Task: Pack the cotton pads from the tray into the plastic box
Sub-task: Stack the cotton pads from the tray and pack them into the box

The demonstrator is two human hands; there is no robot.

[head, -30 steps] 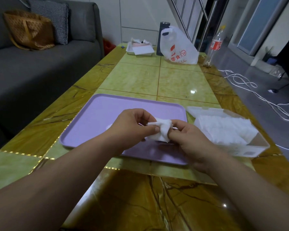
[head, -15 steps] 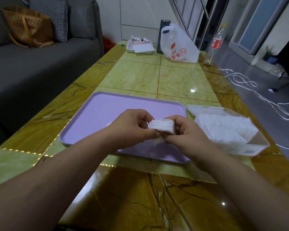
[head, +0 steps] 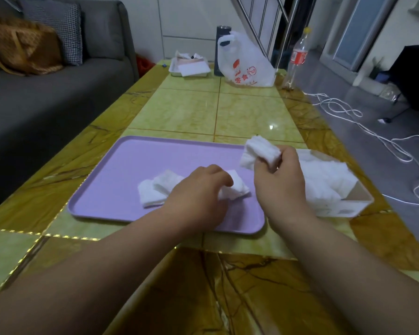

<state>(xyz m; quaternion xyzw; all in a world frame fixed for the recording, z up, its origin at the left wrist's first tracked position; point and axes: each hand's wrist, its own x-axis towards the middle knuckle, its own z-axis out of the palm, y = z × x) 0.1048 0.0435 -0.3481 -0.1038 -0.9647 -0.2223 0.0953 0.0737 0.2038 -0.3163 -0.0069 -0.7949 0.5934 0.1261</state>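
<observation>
Our right hand [head: 279,180] pinches a stack of cotton pads [head: 261,153] just beside the plastic box [head: 356,201], our left hand [head: 198,197] curls over loose pads [head: 155,189] on the tray [head: 121,170], its grip unclear, and we judge them light, soft and best squeezed across the flat faces.

Right hand [head: 279,182] held high, clenched; left hand [head: 198,193] low.

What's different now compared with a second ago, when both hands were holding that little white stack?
The left hand let go of the stack of cotton pads and dropped onto loose pads on the tray. The right hand alone grips the stack, carried up and right toward the plastic box. Tray, box and the white bag stayed put.
</observation>
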